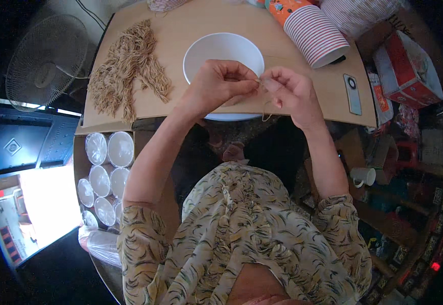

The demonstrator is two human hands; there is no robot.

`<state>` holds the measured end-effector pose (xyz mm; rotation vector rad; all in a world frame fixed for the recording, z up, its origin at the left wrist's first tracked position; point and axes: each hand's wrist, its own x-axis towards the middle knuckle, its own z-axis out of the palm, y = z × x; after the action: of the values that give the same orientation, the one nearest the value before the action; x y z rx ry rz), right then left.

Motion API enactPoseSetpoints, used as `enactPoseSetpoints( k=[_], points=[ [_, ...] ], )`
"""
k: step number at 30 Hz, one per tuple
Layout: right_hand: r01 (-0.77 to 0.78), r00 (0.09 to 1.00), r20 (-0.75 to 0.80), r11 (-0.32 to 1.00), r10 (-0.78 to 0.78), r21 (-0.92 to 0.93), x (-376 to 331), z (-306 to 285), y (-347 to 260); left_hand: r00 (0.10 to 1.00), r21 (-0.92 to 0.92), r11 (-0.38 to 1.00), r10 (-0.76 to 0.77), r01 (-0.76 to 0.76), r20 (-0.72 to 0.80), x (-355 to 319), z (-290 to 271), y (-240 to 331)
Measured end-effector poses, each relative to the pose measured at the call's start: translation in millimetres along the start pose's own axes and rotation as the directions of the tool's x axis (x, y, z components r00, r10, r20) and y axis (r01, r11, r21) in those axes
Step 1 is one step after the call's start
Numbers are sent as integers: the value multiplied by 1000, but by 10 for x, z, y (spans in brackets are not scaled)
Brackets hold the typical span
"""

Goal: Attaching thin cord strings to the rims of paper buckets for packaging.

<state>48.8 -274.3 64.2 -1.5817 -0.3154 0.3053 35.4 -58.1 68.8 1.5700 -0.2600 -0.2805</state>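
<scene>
My left hand point(221, 85) and my right hand point(293, 94) meet fingertip to fingertip over the near rim of a white bowl point(223, 40). Both are closed in a pinch on a thin tan string point(266, 115), whose loose loop dangles below my right hand. What the fingertips do with the string is too small to make out. To the left of the bowl, a tangled heap of tan strings point(125, 66) lies on the brown cardboard-topped table point(181, 23).
A stack of striped paper cups point(315, 35) lies at the far right, near a phone-like silver object point(352, 94). Left of me, a box holds several plastic-wrapped cups point(99, 180). A fan point(49, 63) stands far left; a white mug point(364, 176) sits low on the right.
</scene>
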Motion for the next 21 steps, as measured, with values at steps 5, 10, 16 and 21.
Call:
enactPoseSetpoints(
  k=[5,10,16,21],
  points=[
    [15,998,54,1000,-15,-1,-9,-1,40,1000,35,999,0,1,-12,-22,19,59],
    [108,993,57,992,-104,-72,-15,-5,78,1000,20,1000,-15,15,5,-31,8,60],
    [223,974,93,948,-207,-226,-76,-25,34,1000,-16,1000,-2,2,27,-33,5,-13],
    [57,987,152,998,-56,0,-24,-31,-66,991,77,990,121,-117,-58,-66,74,-106]
  ],
)
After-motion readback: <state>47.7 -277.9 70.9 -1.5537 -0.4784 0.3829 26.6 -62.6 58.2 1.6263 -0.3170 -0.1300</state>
